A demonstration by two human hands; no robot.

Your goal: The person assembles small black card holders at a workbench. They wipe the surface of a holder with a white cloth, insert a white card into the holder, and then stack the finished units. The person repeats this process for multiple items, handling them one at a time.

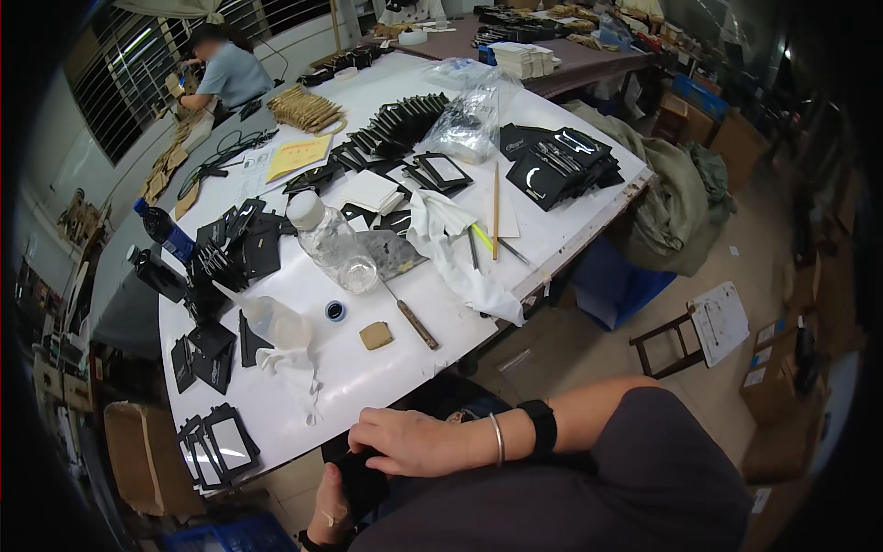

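Close to my lap, at the table's near edge, a black piece (365, 486) is held between my hands; its kind is hard to make out. My left hand (331, 506) grips it from the left, thumb pointing up and most fingers hidden. Bent over its upper part are the fingers of my right hand (400, 440), with a bracelet and a black band on that wrist. On the table just beyond lie a small tan block (376, 336), a wooden-handled awl-like tool (418, 326), a blue cap with dark contents (336, 311) and a squeeze bottle (276, 322) beside a crumpled white cloth (296, 375).
The white table (368, 386) carries a large clear bottle (333, 244), a white rag (460, 258), black leather-like pieces (219, 442) and a stack of black pieces (561, 170). A stool (694, 331) stands right. Another person (230, 74) sits at the far left.
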